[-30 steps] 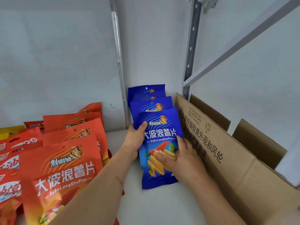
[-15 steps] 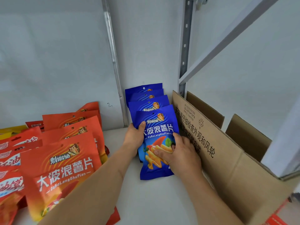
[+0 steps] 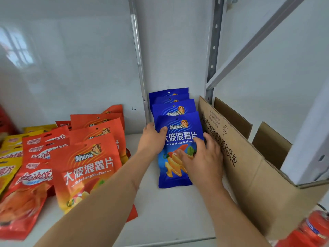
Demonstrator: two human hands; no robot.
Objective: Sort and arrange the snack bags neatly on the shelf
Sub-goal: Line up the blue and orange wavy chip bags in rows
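Note:
A row of blue snack bags [image 3: 171, 104] leans against the back of the white shelf [image 3: 167, 214]. The front blue bag [image 3: 179, 136] stands at the head of that row. My left hand [image 3: 152, 139] grips its left edge, thumb laid over the front. My right hand [image 3: 201, 161] lies across its lower right part, fingers spread on the picture of the chips. To the left, a row of orange bags [image 3: 89, 168] with the same print stands overlapped, with red bags [image 3: 33, 175] and yellow bags [image 3: 10, 152] further left.
An open cardboard box [image 3: 249, 157] stands on the shelf right beside the blue row. Grey metal shelf uprights [image 3: 213, 50] and a slanted brace rise behind it. Something red [image 3: 313, 229] shows at the lower right corner, below the shelf.
The view has shifted slightly. Both hands stay on the front blue bag, which sits a little more upright and closer against the blue row.

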